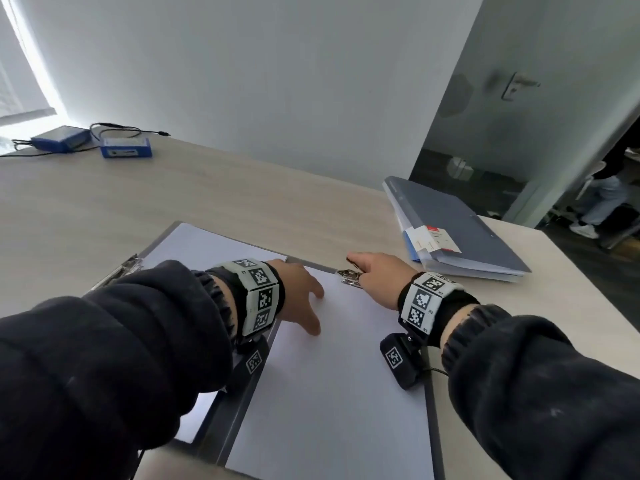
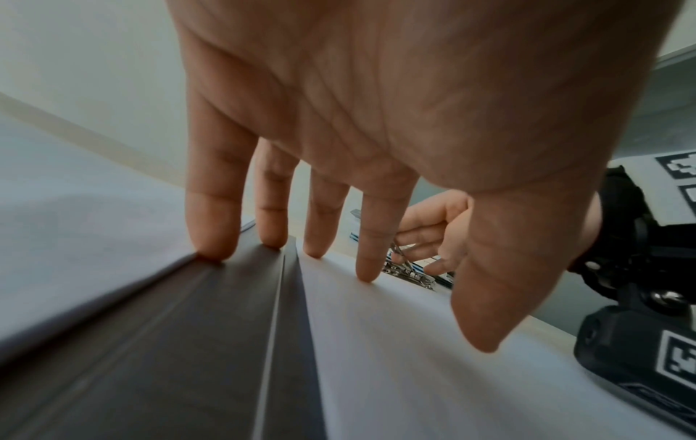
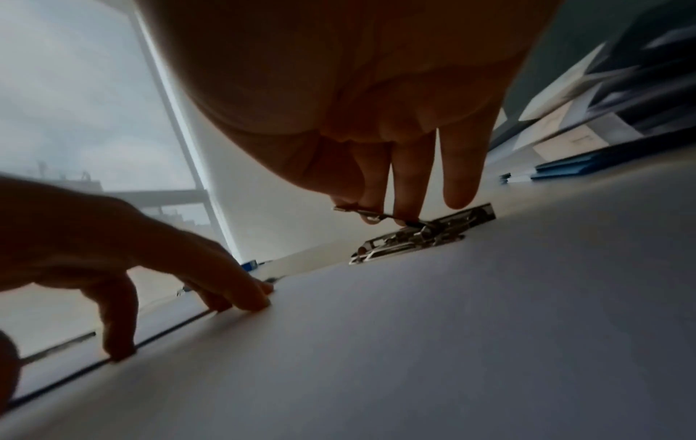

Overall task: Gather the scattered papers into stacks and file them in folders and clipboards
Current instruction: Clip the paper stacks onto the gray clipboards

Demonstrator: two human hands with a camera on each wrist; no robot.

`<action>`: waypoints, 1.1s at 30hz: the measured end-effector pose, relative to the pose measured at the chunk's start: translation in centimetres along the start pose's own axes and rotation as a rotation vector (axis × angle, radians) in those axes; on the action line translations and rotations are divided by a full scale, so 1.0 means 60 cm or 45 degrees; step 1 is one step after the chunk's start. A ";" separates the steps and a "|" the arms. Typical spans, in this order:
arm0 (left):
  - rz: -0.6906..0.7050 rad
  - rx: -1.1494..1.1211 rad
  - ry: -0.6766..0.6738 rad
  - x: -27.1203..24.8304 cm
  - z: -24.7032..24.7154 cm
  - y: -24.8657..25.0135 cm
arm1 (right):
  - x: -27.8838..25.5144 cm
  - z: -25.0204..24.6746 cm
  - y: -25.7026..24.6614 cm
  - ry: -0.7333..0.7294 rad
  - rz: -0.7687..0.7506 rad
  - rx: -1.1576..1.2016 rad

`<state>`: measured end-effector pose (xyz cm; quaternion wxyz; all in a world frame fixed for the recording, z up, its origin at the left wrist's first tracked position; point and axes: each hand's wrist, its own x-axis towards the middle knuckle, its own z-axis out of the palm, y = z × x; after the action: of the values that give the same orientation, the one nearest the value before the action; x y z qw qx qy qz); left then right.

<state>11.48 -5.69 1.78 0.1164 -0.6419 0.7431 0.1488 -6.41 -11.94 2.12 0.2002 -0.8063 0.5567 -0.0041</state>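
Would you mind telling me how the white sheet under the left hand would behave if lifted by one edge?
The white sheet looks thin, so it would probably droop. It seems light and smooth; the left hand pressing it likely prevents sliding.

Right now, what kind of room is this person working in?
Probably an office or meeting room: a long wooden table, a stack of folders, a clip folder holding paper, and a glass partition behind.

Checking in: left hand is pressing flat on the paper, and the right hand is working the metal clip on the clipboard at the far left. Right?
Not quite. The right hand works the metal clip of the near clipboard, under the paper that the left hand presses. The head view shows the left clipboard's clip untouched.
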 end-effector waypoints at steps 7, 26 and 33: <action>-0.003 -0.006 0.014 0.002 -0.001 0.001 | 0.013 0.005 -0.027 -0.240 0.030 -0.388; -0.013 0.028 -0.041 -0.021 0.021 0.006 | -0.106 0.013 0.071 0.218 0.245 0.536; -0.069 -0.370 0.062 -0.052 0.041 0.011 | -0.209 0.003 0.120 0.283 0.536 0.985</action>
<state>11.23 -1.84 0.67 0.0082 -0.6753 0.6987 0.2360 -17.62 -2.76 2.32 0.4223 -0.5360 0.6842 -0.2573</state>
